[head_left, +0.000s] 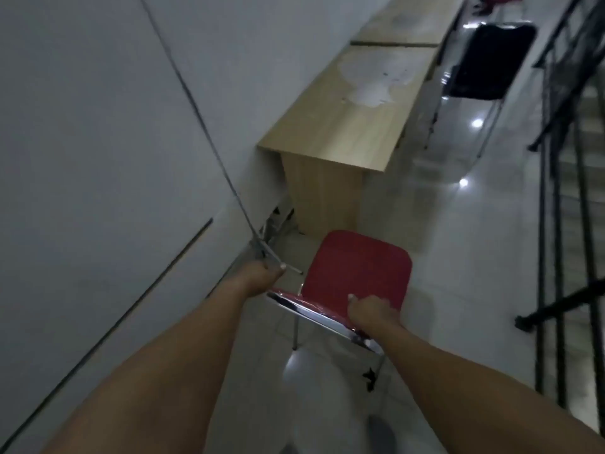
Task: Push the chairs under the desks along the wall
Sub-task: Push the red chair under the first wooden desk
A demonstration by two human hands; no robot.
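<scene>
A red chair [357, 270] with a chrome frame stands on the floor just short of the near end of a light wooden desk [343, 126]. My right hand [371, 311] is closed over the top edge of its backrest. My left hand [265, 273] is closed around a thin grey rod [293, 269] at the foot of the wall, just left of the backrest's left end. A second wooden desk [409, 24] continues the row along the wall. A black chair [487, 60] stands beside the desks, out on the floor.
A grey wall [98, 126] runs along the left, with a cable [196, 109] slanting down it. Black metal railings [563, 191] line the right side. Glossy white tiles [458, 240] form an aisle between the desks and the railings.
</scene>
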